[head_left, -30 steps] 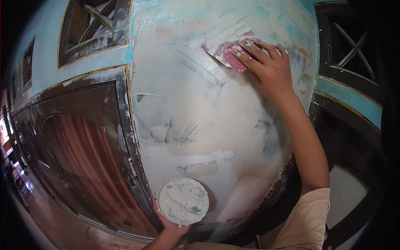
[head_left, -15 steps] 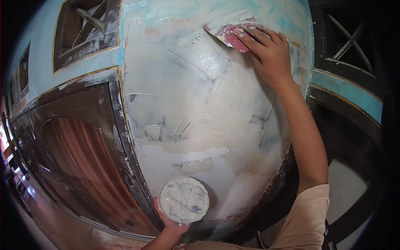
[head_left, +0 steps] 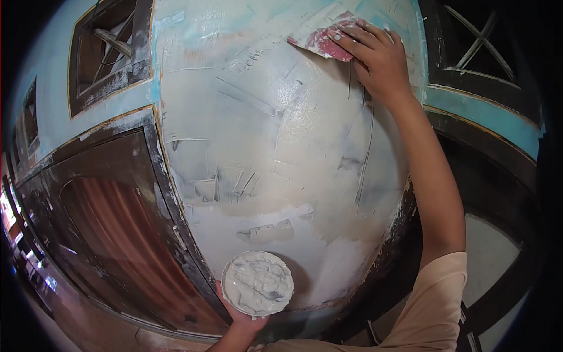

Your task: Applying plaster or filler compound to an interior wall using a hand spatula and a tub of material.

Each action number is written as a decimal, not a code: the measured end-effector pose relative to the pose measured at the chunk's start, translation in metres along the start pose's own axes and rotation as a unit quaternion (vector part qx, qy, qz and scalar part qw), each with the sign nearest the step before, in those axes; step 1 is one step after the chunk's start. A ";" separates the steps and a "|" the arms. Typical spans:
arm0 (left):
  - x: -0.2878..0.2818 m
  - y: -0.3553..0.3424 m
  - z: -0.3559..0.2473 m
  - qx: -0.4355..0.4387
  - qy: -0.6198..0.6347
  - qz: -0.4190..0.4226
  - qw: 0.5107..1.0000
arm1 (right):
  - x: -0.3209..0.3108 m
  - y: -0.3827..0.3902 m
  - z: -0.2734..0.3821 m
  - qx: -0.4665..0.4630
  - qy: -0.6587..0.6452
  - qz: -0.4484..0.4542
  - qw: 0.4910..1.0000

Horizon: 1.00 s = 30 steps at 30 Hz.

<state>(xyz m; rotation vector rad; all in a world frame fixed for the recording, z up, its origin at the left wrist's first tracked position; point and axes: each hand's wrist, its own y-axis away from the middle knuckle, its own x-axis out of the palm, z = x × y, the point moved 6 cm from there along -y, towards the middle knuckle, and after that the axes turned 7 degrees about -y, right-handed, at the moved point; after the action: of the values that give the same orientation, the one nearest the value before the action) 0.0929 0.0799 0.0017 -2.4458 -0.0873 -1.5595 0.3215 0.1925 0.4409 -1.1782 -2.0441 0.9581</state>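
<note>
High on the patchy white wall (head_left: 281, 141), my right hand (head_left: 381, 64) grips a red, flat spreader (head_left: 331, 47) smeared with white paste, pressed to the surface with its edge angled down from upper left to lower right. Low in the picture, my left hand (head_left: 240, 311) holds a round container (head_left: 257, 283) of thick white paste from below and the side, in front of the wall. Ridges, scrape marks and grey patches mark the coated surface around the spreader.
Left are a dark-framed door with reddish curtain (head_left: 117, 229), a barred window opening (head_left: 111, 50) and pale blue wall (head_left: 53, 117). Right are another crossed-bar window (head_left: 478, 44), a turquoise band (head_left: 487, 117) and a dark door (head_left: 475, 182). A reddish floor (head_left: 76, 317) shows lower left.
My right hand and the spreader have moved upward along the wall. The view has shifted slightly, while my left hand keeps the container low in the picture.
</note>
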 end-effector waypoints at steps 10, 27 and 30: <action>-0.006 0.009 0.008 -0.004 -0.008 -0.028 1.000 | -0.020 0.016 -0.009 0.007 -0.011 -0.023 1.000; 0.016 -0.002 0.075 -0.046 -0.033 -0.028 0.998 | -0.080 0.241 0.224 0.313 -0.632 0.311 0.637; 0.015 -0.002 0.089 -0.061 -0.017 -0.056 0.996 | -0.073 0.257 0.218 0.359 -0.678 0.334 0.548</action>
<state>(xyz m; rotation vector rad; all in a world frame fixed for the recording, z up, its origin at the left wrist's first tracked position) 0.1782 0.1014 -0.0201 -2.6028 -0.1433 -1.6143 0.3064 0.1536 0.0981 -0.5977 -1.3725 3.4880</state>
